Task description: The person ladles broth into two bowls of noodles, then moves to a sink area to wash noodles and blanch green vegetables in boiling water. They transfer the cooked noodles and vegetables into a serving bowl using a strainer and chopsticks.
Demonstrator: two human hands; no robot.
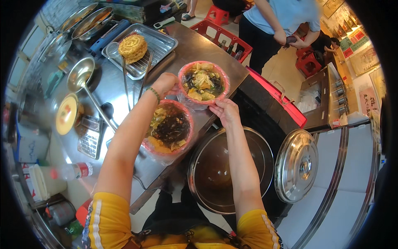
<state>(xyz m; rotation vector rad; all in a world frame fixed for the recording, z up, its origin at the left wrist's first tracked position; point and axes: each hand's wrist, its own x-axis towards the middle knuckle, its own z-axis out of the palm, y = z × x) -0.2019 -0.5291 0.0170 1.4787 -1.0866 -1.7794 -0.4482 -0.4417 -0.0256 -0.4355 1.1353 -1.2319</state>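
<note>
My left hand [166,84] is at the left side of a red-rimmed bowl of food [203,81] lined with clear plastic, its fingers on the lining. With thumb and fingers, my right hand [226,111] pinches the same bowl's near rim. Shredded topping, yellow pieces and dark food fill this bowl. A second red-rimmed bowl [169,127], also plastic-lined, stands nearer me below my left forearm, holding dark food in broth. Both are at the steel table's edge. Beyond my left hand, a metal tray [168,46] carries stacked fried noodle cakes [133,48] and tongs [146,73].
A large pot of brown liquid [214,168] stands near me, its steel lid [297,166] to the right. A ladle [93,96], a calculator [89,140] and a plastic bottle [73,171] are at left. A person in light blue [279,18] stands beyond a red crate [227,37].
</note>
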